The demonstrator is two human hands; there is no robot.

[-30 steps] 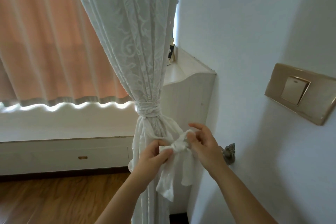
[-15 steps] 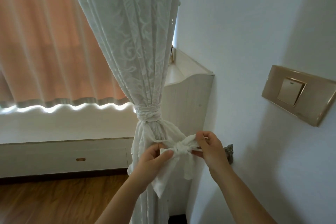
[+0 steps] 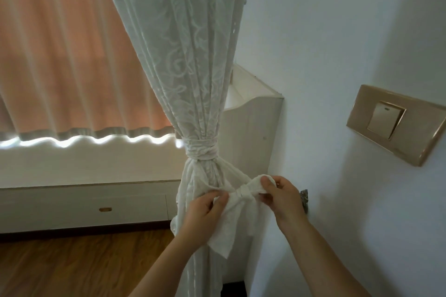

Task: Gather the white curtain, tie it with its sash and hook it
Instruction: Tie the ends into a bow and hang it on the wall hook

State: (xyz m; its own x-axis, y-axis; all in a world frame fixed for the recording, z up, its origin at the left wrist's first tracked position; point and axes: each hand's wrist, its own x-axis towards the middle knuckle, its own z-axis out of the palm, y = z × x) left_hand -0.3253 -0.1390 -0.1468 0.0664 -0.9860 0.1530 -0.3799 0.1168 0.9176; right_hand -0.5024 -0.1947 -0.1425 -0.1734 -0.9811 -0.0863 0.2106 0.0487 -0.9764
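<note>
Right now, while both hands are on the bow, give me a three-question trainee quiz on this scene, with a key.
1. True or false: the sash is already wound around the white curtain.
2. What does the right hand pinch? A a loop of the bow; B a drawer handle; C a light switch.
3. Name the metal fitting on the wall just beyond the right hand.
Key: 1 true; 2 A; 3 the hook.

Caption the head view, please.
Left hand and right hand pinch the sash bow on the tied white curtain near the wall hook.
</note>
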